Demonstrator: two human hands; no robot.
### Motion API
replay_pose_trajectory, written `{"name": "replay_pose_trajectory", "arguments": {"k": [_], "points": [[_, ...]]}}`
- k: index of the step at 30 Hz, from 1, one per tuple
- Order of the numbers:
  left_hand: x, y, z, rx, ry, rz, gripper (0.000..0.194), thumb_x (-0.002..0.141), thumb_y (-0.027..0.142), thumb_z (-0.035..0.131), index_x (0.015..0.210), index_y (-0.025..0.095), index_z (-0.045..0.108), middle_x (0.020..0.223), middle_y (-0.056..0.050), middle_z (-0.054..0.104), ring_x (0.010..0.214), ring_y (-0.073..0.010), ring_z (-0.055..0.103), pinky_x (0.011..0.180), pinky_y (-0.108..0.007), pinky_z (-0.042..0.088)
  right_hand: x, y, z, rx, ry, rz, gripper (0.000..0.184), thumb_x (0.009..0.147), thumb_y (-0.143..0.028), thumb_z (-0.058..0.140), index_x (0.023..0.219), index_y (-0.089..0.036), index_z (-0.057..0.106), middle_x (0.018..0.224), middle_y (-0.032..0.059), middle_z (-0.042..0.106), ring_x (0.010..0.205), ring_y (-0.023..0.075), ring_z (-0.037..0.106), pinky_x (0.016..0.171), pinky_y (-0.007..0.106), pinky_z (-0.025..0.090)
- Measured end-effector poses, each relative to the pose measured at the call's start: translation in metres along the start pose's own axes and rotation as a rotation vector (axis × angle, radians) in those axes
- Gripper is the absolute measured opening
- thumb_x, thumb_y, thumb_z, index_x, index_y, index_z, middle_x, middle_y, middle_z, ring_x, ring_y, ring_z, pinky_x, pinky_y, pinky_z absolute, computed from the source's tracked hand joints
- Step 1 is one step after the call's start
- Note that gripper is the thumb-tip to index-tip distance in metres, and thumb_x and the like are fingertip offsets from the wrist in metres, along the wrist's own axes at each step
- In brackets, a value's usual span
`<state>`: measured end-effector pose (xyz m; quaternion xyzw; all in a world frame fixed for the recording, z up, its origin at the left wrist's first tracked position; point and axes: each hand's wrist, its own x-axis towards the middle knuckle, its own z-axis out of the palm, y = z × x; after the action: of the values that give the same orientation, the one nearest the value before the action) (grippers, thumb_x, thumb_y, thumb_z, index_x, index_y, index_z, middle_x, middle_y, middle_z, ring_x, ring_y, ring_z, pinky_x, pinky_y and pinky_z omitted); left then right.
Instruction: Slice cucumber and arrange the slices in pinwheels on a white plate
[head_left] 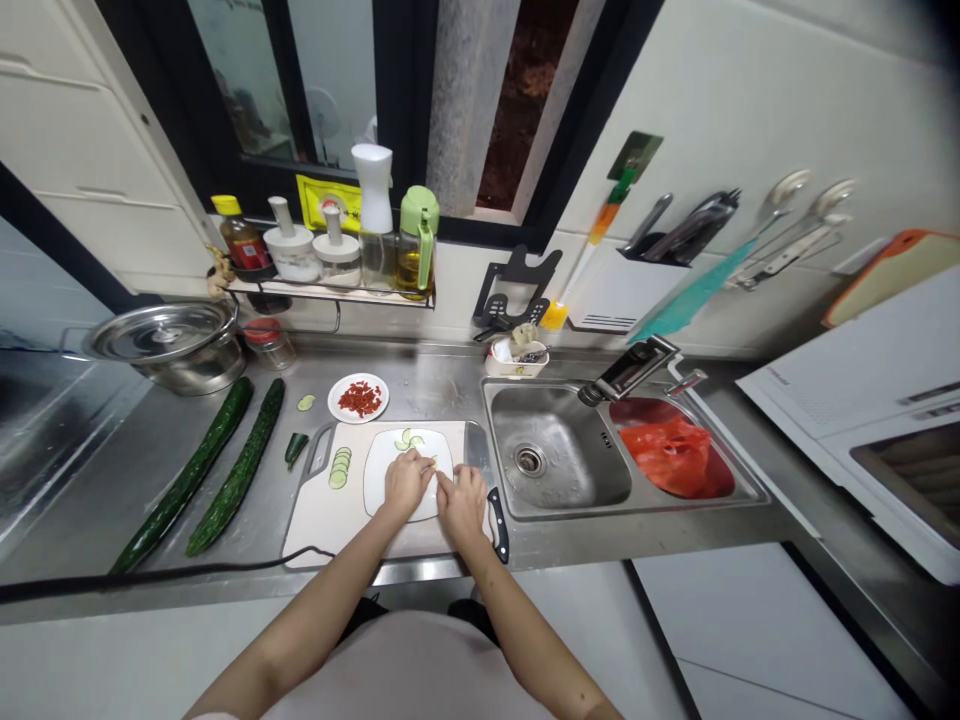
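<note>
My left hand point(406, 482) and my right hand point(461, 503) rest close together over a white plate point(382, 470) that lies on a white cutting board point(330, 520). Both hands have their fingers curled, pinching pale green cucumber slices point(433, 463) at the plate's right side. More cucumber slices point(409, 439) lie at the plate's far edge, and a row of slices point(340, 468) sits on the board left of the plate. A black-handled knife point(498, 523) lies at the board's right edge, beside my right hand.
Two whole cucumbers point(225, 470) and a cucumber end point(295, 447) lie left of the board. A small dish of red chilli point(358, 398) stands behind it. A lidded steel pot point(169, 343) is far left. The sink point(555, 460) with a red bag point(667, 455) is to the right.
</note>
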<state>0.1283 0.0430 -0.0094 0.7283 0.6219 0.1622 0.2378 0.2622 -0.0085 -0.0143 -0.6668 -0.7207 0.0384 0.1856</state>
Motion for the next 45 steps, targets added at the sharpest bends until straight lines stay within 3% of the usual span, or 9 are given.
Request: {"name": "replay_pose_trajectory", "arguments": {"k": [10, 21, 45], "points": [[0.0029, 0.0019, -0.0014, 0.012, 0.017, 0.019, 0.027, 0.091, 0.035, 0.052, 0.101, 0.023, 0.074, 0.097, -0.008, 0.063, 0.096, -0.0209, 0.056, 0.084, -0.031, 0.042, 0.0040, -0.0005, -0.0032, 0.019, -0.042, 0.034, 0.030, 0.087, -0.021, 0.055, 0.112, -0.028, 0.071, 0.109, 0.0103, 0.051, 0.105, 0.0268, 0.036, 0.090, 0.041, 0.031], [0.0044, 0.0023, 0.0008, 0.079, 0.036, 0.030, 0.026, 0.091, 0.035, 0.052, 0.102, 0.026, 0.074, 0.097, -0.005, 0.064, 0.096, -0.0186, 0.057, 0.083, -0.029, 0.042, 0.0044, 0.0006, -0.0019, -0.022, 0.020, 0.013, 0.028, 0.087, -0.021, 0.057, 0.109, -0.029, 0.072, 0.108, 0.0090, 0.052, 0.103, 0.0251, 0.037, 0.089, 0.038, 0.032], [0.0069, 0.0005, 0.0037, 0.076, 0.042, 0.029, 0.027, 0.092, 0.036, 0.051, 0.102, 0.026, 0.074, 0.097, -0.005, 0.065, 0.095, -0.0191, 0.058, 0.082, -0.029, 0.041, 0.0065, 0.0013, 0.0005, -0.017, 0.009, 0.016, 0.027, 0.086, -0.021, 0.058, 0.108, -0.028, 0.072, 0.110, 0.0089, 0.052, 0.104, 0.0253, 0.037, 0.091, 0.039, 0.032]]}}
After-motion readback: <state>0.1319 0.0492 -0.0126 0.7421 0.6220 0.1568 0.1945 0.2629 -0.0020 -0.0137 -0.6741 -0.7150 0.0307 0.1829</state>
